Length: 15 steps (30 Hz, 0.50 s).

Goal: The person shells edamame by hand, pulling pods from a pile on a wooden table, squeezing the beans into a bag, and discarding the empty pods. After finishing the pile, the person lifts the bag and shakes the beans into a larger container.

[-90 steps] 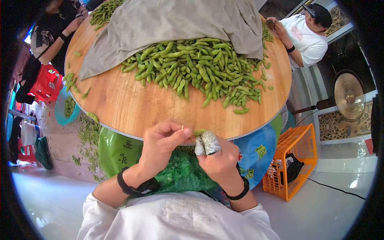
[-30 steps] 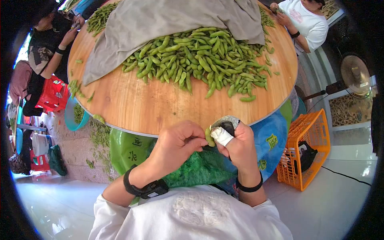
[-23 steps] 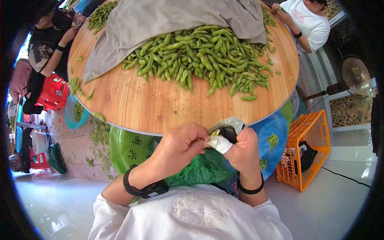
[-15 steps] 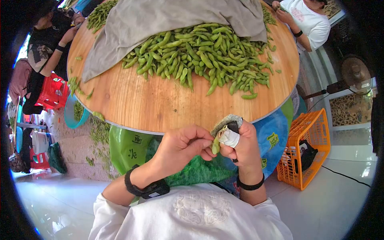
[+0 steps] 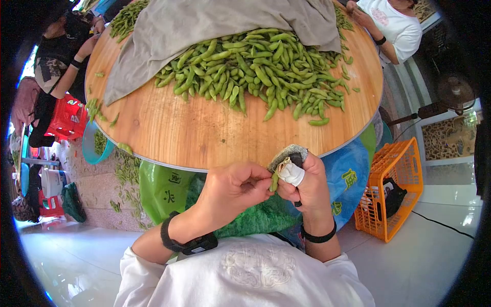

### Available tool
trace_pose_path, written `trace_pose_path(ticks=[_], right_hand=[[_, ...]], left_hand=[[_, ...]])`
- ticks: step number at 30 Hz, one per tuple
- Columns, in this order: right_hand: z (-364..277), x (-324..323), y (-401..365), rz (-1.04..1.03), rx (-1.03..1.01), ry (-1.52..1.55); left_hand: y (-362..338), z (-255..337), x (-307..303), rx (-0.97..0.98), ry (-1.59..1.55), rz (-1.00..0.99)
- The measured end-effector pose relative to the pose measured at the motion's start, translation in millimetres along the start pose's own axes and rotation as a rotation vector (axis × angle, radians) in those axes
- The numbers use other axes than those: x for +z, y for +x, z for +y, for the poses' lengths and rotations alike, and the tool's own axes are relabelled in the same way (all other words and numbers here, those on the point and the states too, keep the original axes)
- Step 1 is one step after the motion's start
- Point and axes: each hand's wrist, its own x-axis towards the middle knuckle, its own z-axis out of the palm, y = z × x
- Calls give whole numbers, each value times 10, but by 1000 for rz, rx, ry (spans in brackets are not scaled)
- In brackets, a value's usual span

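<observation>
Your left hand (image 5: pixel 232 192) and right hand (image 5: pixel 306 187), fingers closed, pinch pod (image 5: pixel 274 181) between them, lower center of frame, near tabletop (image 5: pixel 204 138) edge. Pod pile (image 5: pixel 255 71) upper center, partly under cloth (image 5: pixel 204 25).

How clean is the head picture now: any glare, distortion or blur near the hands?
Head view: wide fisheye bending, with black corners; bright glare on the glossy white floor at lower left; left hand and right hand fairly sharp, but the pod between them too small for fine detail; fan at right dim and hazy.
</observation>
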Motion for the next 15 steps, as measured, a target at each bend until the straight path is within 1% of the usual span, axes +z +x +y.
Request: trace_pose_path(ticks=[4, 6, 8, 9, 10, 11, 12, 13, 14, 15], right_hand=[[-17, -11, -5, -21, 36, 50], [-22, -20, -6, -20, 61, 84], [-26, -25, 0, -58, 72, 104], [-27, -25, 7, -59, 70, 102], [-27, -23, 17, -44, 71, 32], [-27, -13, 30, -30, 73, -38], [-14, 23, 30, -34, 72, -40], [8, 80, 12, 46, -59, -292], [16, 122, -3, 127, -191, -541], [-2, 139, -19, 134, -149, -583]], left_hand=[[4, 36, 9, -39, -84, -3], [0, 27, 8, -70, -188, -30], [10, 35, 27, -68, -209, -5], [18, 42, 35, -66, -230, 19], [30, 40, 27, -61, -231, 20], [49, 30, 5, 218, 187, 129], [67, 21, -14, 491, 609, 237], [84, 16, -25, 491, 611, 241], [101, 10, -34, 599, 720, 282], [105, 10, -40, 707, 829, 320]])
